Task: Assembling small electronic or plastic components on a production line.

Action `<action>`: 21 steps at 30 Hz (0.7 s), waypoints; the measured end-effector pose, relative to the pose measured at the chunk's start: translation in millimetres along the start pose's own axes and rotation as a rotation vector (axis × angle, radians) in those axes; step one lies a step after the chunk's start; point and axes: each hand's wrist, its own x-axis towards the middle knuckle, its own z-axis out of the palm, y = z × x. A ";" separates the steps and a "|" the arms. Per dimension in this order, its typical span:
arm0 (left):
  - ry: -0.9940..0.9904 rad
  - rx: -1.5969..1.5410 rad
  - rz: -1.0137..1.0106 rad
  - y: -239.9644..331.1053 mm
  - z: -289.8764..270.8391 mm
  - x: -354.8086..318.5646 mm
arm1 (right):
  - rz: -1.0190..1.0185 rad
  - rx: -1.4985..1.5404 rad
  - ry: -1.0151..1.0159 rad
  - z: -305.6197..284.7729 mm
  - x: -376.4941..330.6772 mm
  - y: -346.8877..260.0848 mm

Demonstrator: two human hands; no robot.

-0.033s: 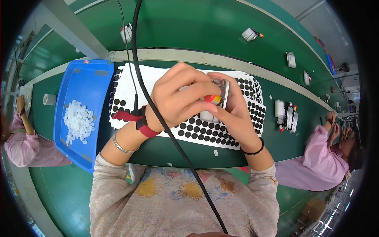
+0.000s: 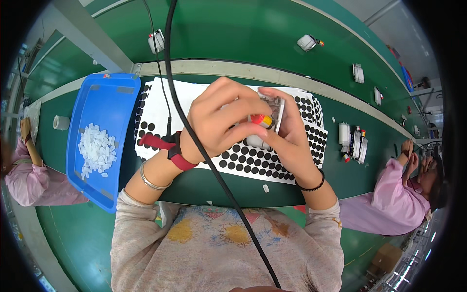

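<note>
blue tray [image 2: 97, 97], white sheet with black dots [image 2: 253, 160], green table [image 2: 233, 39]

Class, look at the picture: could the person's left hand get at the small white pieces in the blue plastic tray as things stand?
Probably yes, once freed. The left hand is busy on the small clear part, but the open blue plastic tray lies just left of it, its small white pieces uncovered.

My hands meet over the dotted sheets [image 2: 253, 160] on the tabletop [image 2: 204, 182]. Left of the sheets lies a tray [image 2: 104, 97] with small pieces [image 2: 96, 148] in it; far behind runs a conveyor [image 2: 243, 34].
</note>
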 end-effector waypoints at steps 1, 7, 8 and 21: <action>0.015 -0.055 -0.078 1.2 1.9 -2.2 | -0.093 -0.057 0.040 -0.1 -0.2 3.6; -0.078 -0.128 -0.359 12.2 5.5 -8.9 | -0.216 -0.415 0.161 -1.3 -0.5 6.4; -0.081 -0.260 -0.472 13.6 6.1 -9.9 | -0.249 -0.473 0.183 -1.9 0.0 6.8; 0.041 -0.755 -0.709 11.5 14.2 -11.8 | -0.388 -0.554 0.258 -3.7 6.6 14.0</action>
